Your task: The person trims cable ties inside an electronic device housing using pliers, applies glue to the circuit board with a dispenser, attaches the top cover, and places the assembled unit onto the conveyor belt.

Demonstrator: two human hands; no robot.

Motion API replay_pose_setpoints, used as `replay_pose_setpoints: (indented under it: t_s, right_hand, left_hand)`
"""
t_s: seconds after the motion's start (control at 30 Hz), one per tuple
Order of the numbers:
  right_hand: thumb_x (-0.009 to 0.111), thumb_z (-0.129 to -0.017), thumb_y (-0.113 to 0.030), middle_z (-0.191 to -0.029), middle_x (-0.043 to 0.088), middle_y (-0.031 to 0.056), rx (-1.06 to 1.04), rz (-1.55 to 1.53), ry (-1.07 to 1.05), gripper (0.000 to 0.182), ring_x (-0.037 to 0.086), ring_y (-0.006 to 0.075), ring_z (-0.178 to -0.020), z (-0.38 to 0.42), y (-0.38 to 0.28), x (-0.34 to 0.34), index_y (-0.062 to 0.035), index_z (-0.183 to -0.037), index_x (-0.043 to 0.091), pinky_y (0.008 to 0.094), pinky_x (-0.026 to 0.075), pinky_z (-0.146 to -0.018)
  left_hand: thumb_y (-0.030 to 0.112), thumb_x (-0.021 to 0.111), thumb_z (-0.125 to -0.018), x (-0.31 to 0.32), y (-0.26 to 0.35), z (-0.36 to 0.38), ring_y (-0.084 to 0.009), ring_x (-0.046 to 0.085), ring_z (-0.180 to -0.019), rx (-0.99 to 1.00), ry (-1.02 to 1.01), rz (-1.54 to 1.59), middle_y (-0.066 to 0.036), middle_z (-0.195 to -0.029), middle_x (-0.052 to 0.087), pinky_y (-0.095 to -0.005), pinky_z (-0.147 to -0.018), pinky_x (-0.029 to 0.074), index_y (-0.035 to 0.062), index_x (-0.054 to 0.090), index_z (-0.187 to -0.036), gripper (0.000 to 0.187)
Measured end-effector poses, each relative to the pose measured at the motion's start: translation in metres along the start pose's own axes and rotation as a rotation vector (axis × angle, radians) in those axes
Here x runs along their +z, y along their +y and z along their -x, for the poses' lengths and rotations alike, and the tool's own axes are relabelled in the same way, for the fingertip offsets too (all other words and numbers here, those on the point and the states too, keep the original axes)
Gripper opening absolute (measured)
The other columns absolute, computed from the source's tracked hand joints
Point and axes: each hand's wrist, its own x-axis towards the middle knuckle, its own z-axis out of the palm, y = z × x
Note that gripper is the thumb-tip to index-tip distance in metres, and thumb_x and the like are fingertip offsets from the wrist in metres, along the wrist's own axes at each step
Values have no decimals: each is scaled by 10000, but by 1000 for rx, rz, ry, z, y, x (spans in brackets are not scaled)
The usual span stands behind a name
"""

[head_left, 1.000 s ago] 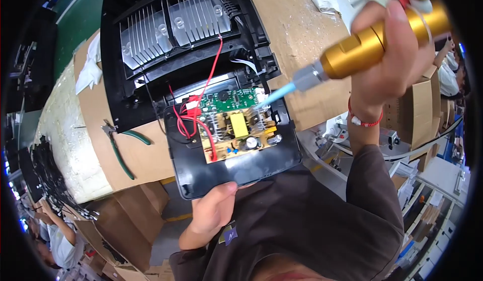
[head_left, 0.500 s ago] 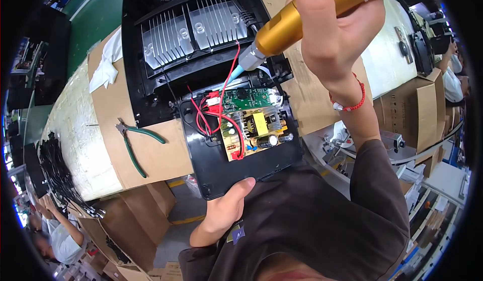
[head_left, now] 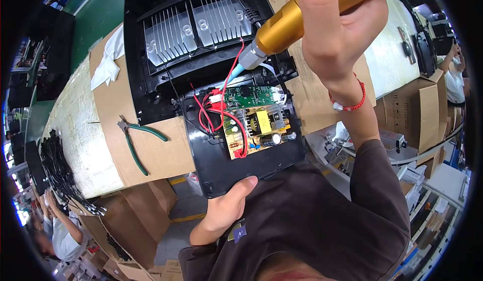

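My right hand [head_left: 334, 39] is wrapped round a gold power screwdriver [head_left: 282, 28]. Its metal nose and pale blue tip slant down to the upper edge of a green circuit board [head_left: 254, 96]. Below that board sits a tan power board [head_left: 251, 143] with a yellow transformer; both lie on a black plastic cover [head_left: 226, 173]. My left hand [head_left: 229, 208] grips the cover's near edge, thumb on top. Red wires [head_left: 201, 115] loop at the boards' left. Behind the cover stands a black housing [head_left: 138, 87] with a finned metal heat sink [head_left: 198, 27]. The tip's exact contact point is hidden.
Green-handled cutters [head_left: 133, 140] lie on the cardboard sheet [head_left: 113, 125] at left, near a white cloth [head_left: 108, 65]. Black cables [head_left: 60, 165] bundle at the bench's left end. A carton [head_left: 407, 112] stands at right. Other people are at both far sides.
The housing, cover and boards appear shifted slightly right in view. Both hands keep their grips, and the screwdriver tip stays at the green board's upper edge.
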Motion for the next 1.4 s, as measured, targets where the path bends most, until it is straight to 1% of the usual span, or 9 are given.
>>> replay_pose_setpoints:
  t_s: [0.03,0.57,0.73,0.83,1.0,1.07,1.2,1.33,1.4]
  right_hand:
    - [575,-859,-75,-763,531,71,137,194,4,296,529,83,-603,2,-8,0,56,-1066,407,219,449,-567]
    - [544,-842,-87,-843,578,110,148,278,-8,363,504,57,-572,7,-16,-5,63,-1147,415,197,440,-531]
    - [515,-826,-82,-888,615,140,179,391,150,352,499,57,-544,-7,-44,3,73,-1136,455,199,451,-517]
    - [515,-818,-86,-927,631,159,208,442,253,325,505,64,-537,-7,-60,0,76,-1098,485,201,466,-524]
    - [475,-863,-236,-1025,556,238,34,421,-71,527,451,78,-432,16,-69,-22,106,-1245,351,195,370,-438]
    - [479,-860,-244,-1035,542,235,-12,388,-149,581,444,81,-413,19,-69,-18,116,-1285,315,197,351,-409]
    - [465,-841,-202,-1006,557,232,119,592,-117,576,468,79,-432,22,-79,3,117,-1296,312,201,376,-440]
    - [503,-820,-217,-979,567,212,110,544,-51,595,476,78,-435,25,-79,8,113,-1286,335,196,395,-449]
    - [515,-812,-216,-947,561,190,96,280,-33,591,484,83,-438,26,-67,2,97,-1285,347,191,396,-435]
  left_hand:
    - [-139,548,-770,-1,1,-1,-199,520,-1144,-7,-25,-28,-89,-1230,539,-332,-993,402,10,439,-1305,566]
    - [-128,556,-790,-1,-3,1,-197,540,-1104,33,8,53,-93,-1164,569,-322,-960,426,4,473,-1263,498]
    - [-6,478,-908,6,13,0,-278,559,-1148,-93,-190,173,-155,-1244,555,-513,-995,451,-23,456,-1284,377]
    - [29,465,-942,16,15,4,-265,587,-1106,-119,-197,249,-133,-1144,617,-550,-1022,422,-26,549,-1196,273]
    - [40,456,-967,-2,-9,2,-198,636,-994,11,-469,430,-48,-999,668,-583,-1031,404,-14,649,-1035,211]
    - [32,454,-970,2,-5,2,-151,640,-934,-30,-439,429,-13,-933,664,-599,-1029,400,4,664,-988,213]
    - [28,465,-965,10,-1,9,-140,636,-899,-110,-247,338,-9,-873,653,-598,-1026,405,23,671,-956,205]
    - [21,475,-959,9,-2,7,-145,639,-906,-77,-314,379,-8,-862,654,-589,-1027,409,20,670,-930,197]
    - [18,476,-958,8,-2,7,-146,639,-906,-74,-305,377,-8,-859,654,-586,-1027,412,17,668,-928,194]
